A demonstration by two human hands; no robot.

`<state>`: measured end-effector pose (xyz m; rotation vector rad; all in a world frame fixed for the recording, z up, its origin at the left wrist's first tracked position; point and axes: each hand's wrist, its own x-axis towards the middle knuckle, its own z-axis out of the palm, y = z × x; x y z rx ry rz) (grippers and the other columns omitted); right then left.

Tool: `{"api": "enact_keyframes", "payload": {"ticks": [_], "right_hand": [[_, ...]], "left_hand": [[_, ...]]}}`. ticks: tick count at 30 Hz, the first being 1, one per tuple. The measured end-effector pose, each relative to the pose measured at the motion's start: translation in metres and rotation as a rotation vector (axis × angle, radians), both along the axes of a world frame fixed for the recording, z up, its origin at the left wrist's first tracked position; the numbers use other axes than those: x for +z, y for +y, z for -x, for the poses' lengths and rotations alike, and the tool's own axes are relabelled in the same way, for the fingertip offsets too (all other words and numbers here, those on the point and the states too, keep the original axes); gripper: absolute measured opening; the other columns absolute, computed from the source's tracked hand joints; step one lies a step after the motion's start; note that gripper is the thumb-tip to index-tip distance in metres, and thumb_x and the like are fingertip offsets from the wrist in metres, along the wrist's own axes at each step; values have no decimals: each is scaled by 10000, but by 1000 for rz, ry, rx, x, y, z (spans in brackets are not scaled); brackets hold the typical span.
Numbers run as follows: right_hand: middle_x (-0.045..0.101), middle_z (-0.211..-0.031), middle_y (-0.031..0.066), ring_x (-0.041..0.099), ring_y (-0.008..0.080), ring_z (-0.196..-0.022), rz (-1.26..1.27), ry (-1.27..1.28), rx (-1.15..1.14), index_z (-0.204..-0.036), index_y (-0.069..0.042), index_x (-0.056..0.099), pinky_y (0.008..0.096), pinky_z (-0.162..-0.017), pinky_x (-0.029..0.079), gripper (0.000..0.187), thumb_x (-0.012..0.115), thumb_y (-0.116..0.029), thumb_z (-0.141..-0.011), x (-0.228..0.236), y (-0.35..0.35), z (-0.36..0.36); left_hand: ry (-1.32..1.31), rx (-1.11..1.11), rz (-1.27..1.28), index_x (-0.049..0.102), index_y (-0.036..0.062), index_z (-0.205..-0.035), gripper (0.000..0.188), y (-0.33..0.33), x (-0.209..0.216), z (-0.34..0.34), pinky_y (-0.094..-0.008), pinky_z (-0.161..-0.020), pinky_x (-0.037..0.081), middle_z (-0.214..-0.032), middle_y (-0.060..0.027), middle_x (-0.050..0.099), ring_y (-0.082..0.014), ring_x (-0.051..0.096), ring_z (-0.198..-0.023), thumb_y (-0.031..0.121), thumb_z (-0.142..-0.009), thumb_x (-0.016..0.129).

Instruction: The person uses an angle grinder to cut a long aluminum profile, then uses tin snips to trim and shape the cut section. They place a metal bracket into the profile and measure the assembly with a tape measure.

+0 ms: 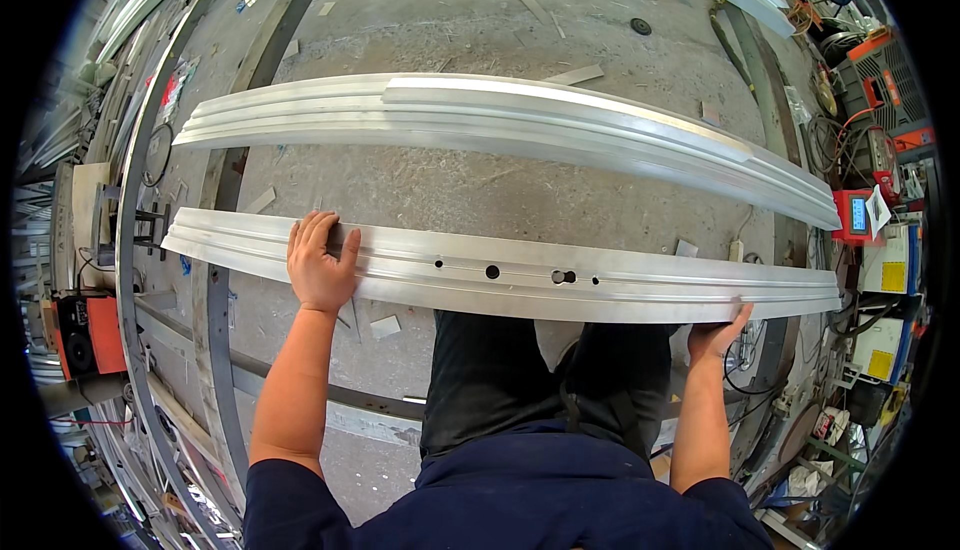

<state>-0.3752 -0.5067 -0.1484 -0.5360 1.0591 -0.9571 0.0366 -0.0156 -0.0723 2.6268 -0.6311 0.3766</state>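
A long silver aluminium profile [650, 285] with ridges along its length and several round holes near its middle lies crosswise in front of my legs. My left hand [323, 262] is over its left part, fingers bent at the far edge and thumb apart on the top face. At the right, my right hand [716, 336] grips the near edge. Its thumb is on top, and its fingers are hidden underneath. Farther away, more aluminium profiles [470, 115] lie crosswise, with a shorter length on top of the others.
Dark steel beams [225, 180] run away from me at left and right and carry the profiles. Scraps lie on the concrete floor [400, 180]. At right stand a red box with a small screen [857, 215] and a grey-orange case [885, 85]. A red-black device [88, 338] is at left.
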Motion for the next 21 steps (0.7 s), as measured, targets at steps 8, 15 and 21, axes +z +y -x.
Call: {"api": "enact_keyframes", "payload": {"ticks": [8,15,21], "right_hand": [[584,-1445,60,530,281,-1322,7,-24,20,-1464,-126,533,431,-1146,388,756,525,-689,-961,5,4,-4],[578,-1453,64,529,287,-1323,-1,-13,-8,-1472,-125,524,435,-1151,383,766,524,-693,-959,4,3,-4],[559,-1477,68,507,290,-1352,-13,-11,-37,-1489,-127,509,437,-1170,365,776,525,-694,-958,8,7,-10]], "left_hand": [[0,-1,5,729,33,-1101,409,0,0,0,-474,-1174,369,-1192,-111,735,-324,616,-1264,394,-909,728],[-4,-3,0,729,31,-1104,410,1,-2,0,-474,-1177,368,-1196,-115,734,-326,614,-1266,395,-916,721],[1,3,-4,731,30,-1101,414,1,0,1,-475,-1177,369,-1202,-120,734,-327,615,-1265,401,-920,712]]}}
